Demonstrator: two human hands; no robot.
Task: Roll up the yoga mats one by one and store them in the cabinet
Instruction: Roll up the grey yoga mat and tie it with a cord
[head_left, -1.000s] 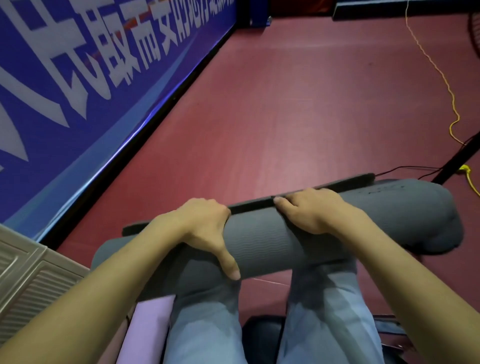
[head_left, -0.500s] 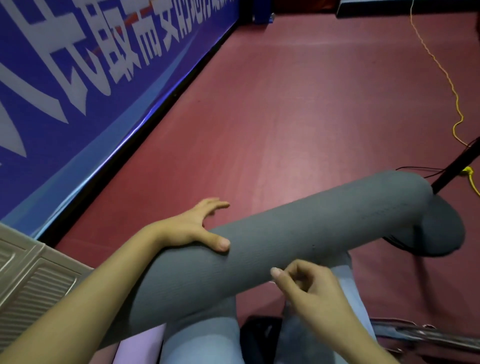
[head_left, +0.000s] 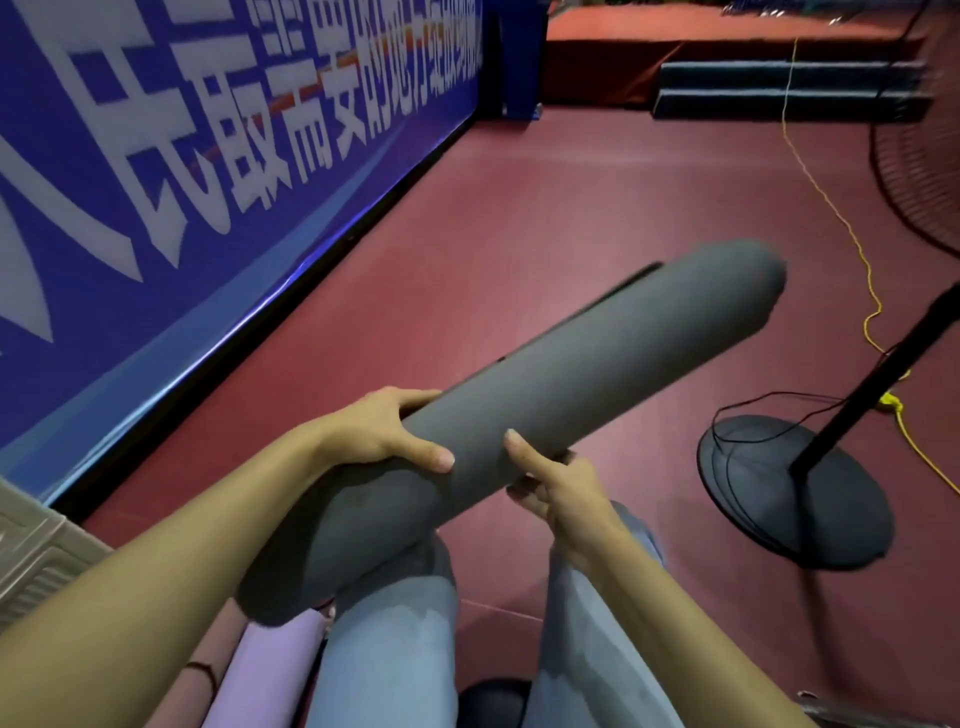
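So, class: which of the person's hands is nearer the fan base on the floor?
Right. The right hand grips the gray mat on the side toward the fan base; the left hand grips it farther away, toward the banner.

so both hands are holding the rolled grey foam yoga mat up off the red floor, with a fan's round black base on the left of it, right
Not quite. In the head view the fan's round black base stands on the right of the rolled grey foam yoga mat, not the left. The rest holds: the left hand and right hand both hold the mat up off the red floor.
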